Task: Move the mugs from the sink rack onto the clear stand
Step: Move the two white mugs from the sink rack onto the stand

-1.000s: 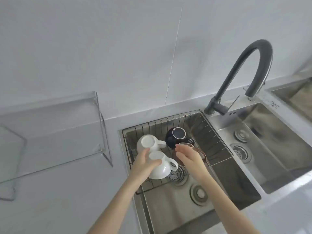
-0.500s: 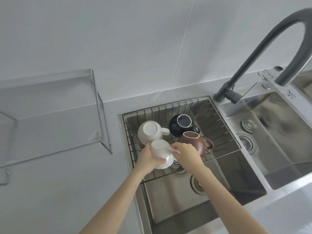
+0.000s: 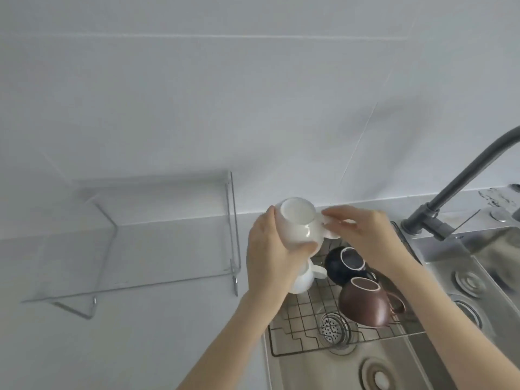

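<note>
Head view: left hand wraps a white mug held upside down at frame centre, above the wire rack; right hand pinches its handle. Second white mug, dark mug and brown mug sit in the rack. Clear stand stands empty at left.

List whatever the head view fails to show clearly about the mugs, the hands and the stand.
- Second white mug, head view: mostly hidden behind the left hand.
- Held white mug: its handle is covered by the right hand fingers.
- Clear stand: transparent, so its left end cannot be made out.
- Faucet: spout cut off by the right edge.
</note>
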The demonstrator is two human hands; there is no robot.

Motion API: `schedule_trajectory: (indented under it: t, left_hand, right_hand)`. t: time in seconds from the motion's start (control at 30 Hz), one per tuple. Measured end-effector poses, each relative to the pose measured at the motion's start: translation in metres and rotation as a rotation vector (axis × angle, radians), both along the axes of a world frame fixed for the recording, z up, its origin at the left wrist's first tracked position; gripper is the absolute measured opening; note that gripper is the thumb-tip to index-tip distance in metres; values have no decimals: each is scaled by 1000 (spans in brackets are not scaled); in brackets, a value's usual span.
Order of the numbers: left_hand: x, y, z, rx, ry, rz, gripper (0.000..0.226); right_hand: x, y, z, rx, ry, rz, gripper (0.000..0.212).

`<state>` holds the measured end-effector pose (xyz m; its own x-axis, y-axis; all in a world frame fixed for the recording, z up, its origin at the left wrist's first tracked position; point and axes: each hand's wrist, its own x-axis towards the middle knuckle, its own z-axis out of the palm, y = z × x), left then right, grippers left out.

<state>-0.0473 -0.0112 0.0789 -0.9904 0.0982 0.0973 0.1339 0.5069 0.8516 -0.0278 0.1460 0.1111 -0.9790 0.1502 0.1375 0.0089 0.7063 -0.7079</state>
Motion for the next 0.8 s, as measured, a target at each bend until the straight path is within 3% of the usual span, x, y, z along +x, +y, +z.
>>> schedule_trajectory:
  t: [0.1, 0.33, 0.53, 0.8]
  left_hand:
    - [-16, -28, 30, 56, 167, 124, 90]
    - [-62, -98, 36, 152, 73, 300, 88]
    - [-91, -123, 9, 94, -37, 367, 97]
    - [-104, -114, -15, 92, -36, 443, 89]
  right_hand:
    - [-32, -25, 37, -40, 80, 97, 20]
    - [-111, -91, 43, 42, 80, 384, 18]
    - [-159, -124, 16, 72, -84, 440, 21]
    - [-180, -128, -4, 35, -106, 418, 29]
